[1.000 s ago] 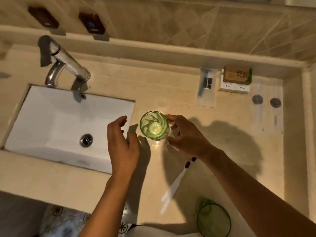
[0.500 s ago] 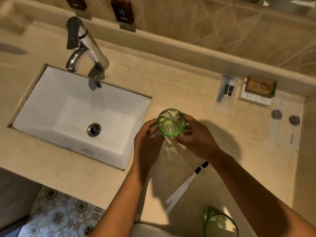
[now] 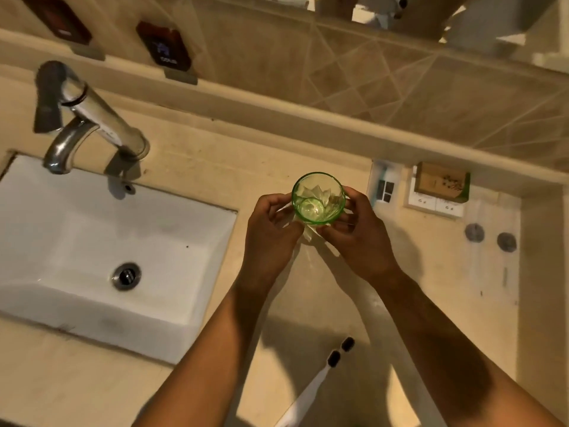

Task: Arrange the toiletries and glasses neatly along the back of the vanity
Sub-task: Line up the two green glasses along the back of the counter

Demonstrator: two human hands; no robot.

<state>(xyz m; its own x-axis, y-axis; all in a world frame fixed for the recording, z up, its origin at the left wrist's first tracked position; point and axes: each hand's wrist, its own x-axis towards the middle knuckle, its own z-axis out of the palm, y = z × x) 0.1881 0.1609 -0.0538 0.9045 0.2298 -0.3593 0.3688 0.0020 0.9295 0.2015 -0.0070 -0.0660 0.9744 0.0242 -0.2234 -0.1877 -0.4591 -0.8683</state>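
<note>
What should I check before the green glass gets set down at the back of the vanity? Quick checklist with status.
1. Grip: left hand and right hand both wrap the green glass from opposite sides. Ok.
2. Glass upright, mouth facing up. Ok.
3. Landing spot: bare counter behind the glass, left of the flat packet. Ok.
4. Clearance from the tap: well off to the left. Ok.
5. Thin wrapper or paper under the glass, pinched by the fingers: whether it is caught under the base, cannot tell.
6. Toothbrushes lie at the front edge, not at the back. Not ok.
</note>
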